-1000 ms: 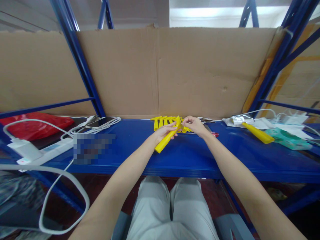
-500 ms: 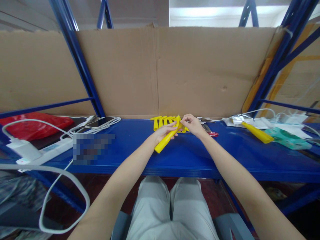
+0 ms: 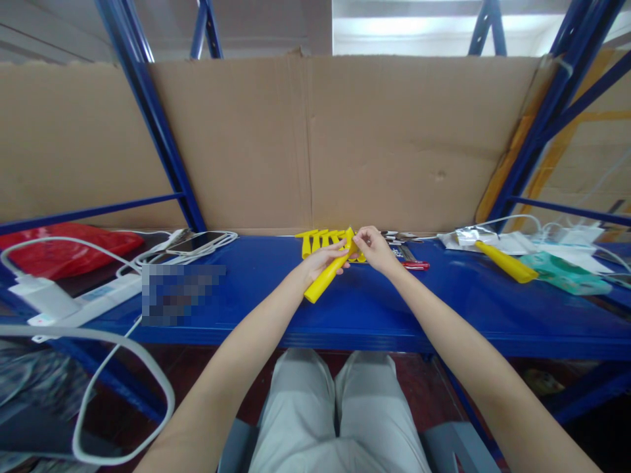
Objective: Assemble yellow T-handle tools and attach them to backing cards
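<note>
A yellow tapered tube (image 3: 320, 285) slants across the middle of the head view, its wide end pointing down toward me. My left hand (image 3: 319, 261) is closed around its middle. Close by, my right hand (image 3: 376, 247) has its fingers pinched at the narrow upper end; what exactly lies between the fingertips is too small to make out. Behind both hands, several similar yellow tubes (image 3: 306, 246) lie side by side in a row on the blue shelf (image 3: 266, 289). Part of that row is hidden by my hands.
A red tool (image 3: 417, 265) lies right of my right hand. Farther right are another yellow tube (image 3: 510, 264) and a green packet (image 3: 566, 273). On the left are a phone (image 3: 194, 243), white cables, a power strip (image 3: 93, 299) and a red bag (image 3: 73, 248). Cardboard (image 3: 236, 144) stands behind.
My right hand has shifted very slightly at the tube's upper end. My left hand keeps its hold, and the tube is almost unmoved.
</note>
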{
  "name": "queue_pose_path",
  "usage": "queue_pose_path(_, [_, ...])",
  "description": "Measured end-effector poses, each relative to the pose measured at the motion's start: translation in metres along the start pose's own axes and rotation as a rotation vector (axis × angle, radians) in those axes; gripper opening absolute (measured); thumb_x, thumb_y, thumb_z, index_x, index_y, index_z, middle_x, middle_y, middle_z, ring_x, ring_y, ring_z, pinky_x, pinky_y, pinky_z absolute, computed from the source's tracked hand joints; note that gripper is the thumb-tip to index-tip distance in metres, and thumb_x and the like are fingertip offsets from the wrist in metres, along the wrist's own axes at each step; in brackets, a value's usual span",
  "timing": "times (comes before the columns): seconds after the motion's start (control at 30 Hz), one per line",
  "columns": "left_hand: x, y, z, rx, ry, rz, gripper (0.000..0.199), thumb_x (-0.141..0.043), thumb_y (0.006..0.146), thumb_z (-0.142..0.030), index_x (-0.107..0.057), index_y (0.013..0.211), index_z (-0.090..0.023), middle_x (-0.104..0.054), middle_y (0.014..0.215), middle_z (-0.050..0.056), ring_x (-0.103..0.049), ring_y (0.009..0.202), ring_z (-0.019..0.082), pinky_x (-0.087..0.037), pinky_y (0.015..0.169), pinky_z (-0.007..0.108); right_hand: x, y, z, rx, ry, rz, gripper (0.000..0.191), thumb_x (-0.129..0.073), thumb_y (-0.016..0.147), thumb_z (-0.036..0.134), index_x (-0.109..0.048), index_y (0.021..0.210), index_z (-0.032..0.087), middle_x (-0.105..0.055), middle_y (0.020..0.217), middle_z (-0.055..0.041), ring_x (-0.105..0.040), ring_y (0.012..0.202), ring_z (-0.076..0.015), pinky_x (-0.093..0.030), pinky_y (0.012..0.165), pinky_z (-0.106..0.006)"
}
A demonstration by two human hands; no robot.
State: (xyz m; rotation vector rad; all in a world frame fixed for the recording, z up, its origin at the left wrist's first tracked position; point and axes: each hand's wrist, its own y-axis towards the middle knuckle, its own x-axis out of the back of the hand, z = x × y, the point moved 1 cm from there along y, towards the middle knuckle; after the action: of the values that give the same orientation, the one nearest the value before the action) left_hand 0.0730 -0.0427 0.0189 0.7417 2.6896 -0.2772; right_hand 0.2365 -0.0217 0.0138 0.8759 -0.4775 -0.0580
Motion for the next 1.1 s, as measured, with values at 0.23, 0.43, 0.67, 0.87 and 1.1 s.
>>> queue_pose_path(0.23, [0.006, 0.007, 0.002, 0.0, -0.004, 0.01, 0.066, -0.054, 0.085, -0.003, -0.034, 0.145, -0.021, -0.069, 0.095, 0.01, -0.062, 0.049, 0.012, -0.046, 0.039, 0.018, -0.006, -0.004, -0.001, 0.125, -0.115, -0.075, 0.012, -0.047, 0.084, 0.024, -0.043, 0.073, 0.023, -0.05, 0.082, -0.0047, -0.05, 0.077, -0.0188, -0.046, 0.076, -0.036])
queue_pose_path(0.43, [0.004, 0.005, 0.001, -0.008, 0.014, -0.001, 0.064, -0.05, 0.086, -0.003, -0.033, 0.145, -0.02, -0.066, 0.079, 0.005, -0.062, 0.048, 0.013, -0.045, 0.038, 0.018, -0.012, -0.006, 0.0, 0.152, -0.196, -0.119, 0.01, -0.045, 0.085, 0.023, -0.042, 0.075, 0.024, -0.051, 0.087, -0.0067, -0.051, 0.083, -0.0208, -0.046, 0.078, -0.038])
queue_pose_path(0.67, [0.003, 0.004, 0.001, -0.005, -0.005, 0.024, 0.06, -0.047, 0.087, -0.002, -0.035, 0.142, -0.022, -0.065, 0.077, 0.003, -0.061, 0.048, 0.012, -0.043, 0.037, 0.016, -0.01, -0.007, 0.006, 0.168, -0.397, -0.065, 0.009, -0.041, 0.09, 0.022, -0.049, 0.085, 0.021, -0.055, 0.096, -0.0111, -0.053, 0.086, -0.0233, -0.045, 0.074, -0.038])
queue_pose_path(0.87, [0.006, 0.005, 0.002, -0.004, 0.0, 0.046, 0.062, -0.051, 0.085, -0.002, -0.036, 0.142, -0.023, -0.066, 0.08, 0.003, -0.061, 0.048, 0.011, -0.043, 0.038, 0.016, -0.002, -0.008, 0.014, 0.279, -0.548, 0.034, 0.014, -0.039, 0.092, 0.019, -0.053, 0.09, 0.019, -0.057, 0.103, -0.0145, -0.054, 0.097, -0.0266, -0.042, 0.079, -0.04])
queue_pose_path(1.1, [0.008, 0.004, 0.004, -0.031, -0.005, 0.049, 0.064, -0.05, 0.085, -0.002, -0.033, 0.144, -0.02, -0.065, 0.076, 0.004, -0.06, 0.046, 0.012, -0.041, 0.035, 0.017, -0.003, -0.005, 0.007, 0.189, -0.28, -0.018, 0.007, -0.047, 0.087, 0.021, -0.05, 0.081, 0.022, -0.056, 0.096, -0.0093, -0.054, 0.088, -0.0223, -0.044, 0.078, -0.038])
